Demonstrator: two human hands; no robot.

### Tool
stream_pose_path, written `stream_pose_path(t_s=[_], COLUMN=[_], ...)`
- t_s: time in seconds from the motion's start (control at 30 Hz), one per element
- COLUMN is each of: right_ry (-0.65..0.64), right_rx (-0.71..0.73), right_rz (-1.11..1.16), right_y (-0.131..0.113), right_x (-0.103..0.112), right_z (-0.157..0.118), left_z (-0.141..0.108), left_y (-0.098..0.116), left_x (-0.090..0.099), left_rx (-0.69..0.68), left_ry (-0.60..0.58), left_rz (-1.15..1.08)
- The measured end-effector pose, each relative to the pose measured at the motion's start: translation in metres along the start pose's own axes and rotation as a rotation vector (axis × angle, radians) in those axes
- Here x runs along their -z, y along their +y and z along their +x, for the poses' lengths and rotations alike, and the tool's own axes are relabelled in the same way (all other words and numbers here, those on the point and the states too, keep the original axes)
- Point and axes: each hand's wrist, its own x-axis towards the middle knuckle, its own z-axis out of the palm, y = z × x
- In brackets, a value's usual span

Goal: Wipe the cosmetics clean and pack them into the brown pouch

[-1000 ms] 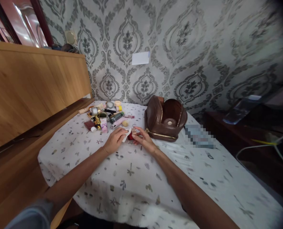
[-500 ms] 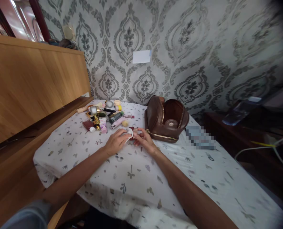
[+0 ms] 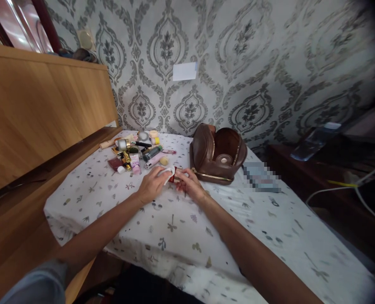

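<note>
Can see a cloth-covered table (image 3: pixel 288 240) beneath left hand (image 3: pixel 151 185) and right hand (image 3: pixel 192 184); just beyond the right, an unzipped brown leather bag (image 3: pixel 202 147); beyond the left, heaped cosmetics (image 3: pixel 152 153) with labels too small to read. Gripping, between the hands, a small red container (image 3: pixel 174 175) in right-hand fingers; pinching a white pad (image 3: pixel 171 170) against it with the left.

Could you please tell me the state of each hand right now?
Left hand: closed, holding a white wipe.
Right hand: closed, holding a small red item.
</note>
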Motion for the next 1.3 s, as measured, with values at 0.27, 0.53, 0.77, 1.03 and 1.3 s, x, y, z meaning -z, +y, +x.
stream_pose_path(t_s=[0.27, 0.53, 0.77, 1.03, 1.3], right_ry=[0.017, -0.109, -0.188, -0.228, -0.245], right_rx=[-0.029, -0.089, -0.178, -0.178, -0.086], right_rz=[0.133, 0.228, 0.266, 0.403, 0.499], right_y=[-0.006, -0.008, -0.008, -0.010, -0.009], right_x=[0.001, 0.003, 0.001, 0.002, -0.001], right_z=[-0.003, -0.003, -0.005, -0.005, -0.004], left_z=[-0.002, 0.003, 0.001, 0.006, 0.009], left_y=[0.003, 0.001, -0.005, -0.009, 0.000], left_x=[-0.002, 0.000, -0.004, -0.010, -0.015], left_rx=[-0.060, 0.181, 0.317, 0.647, 0.944], left_ry=[-0.062, -0.021, 0.006, 0.025, -0.089], left_rz=[0.079, -0.347, -0.435, -0.747, -1.212])
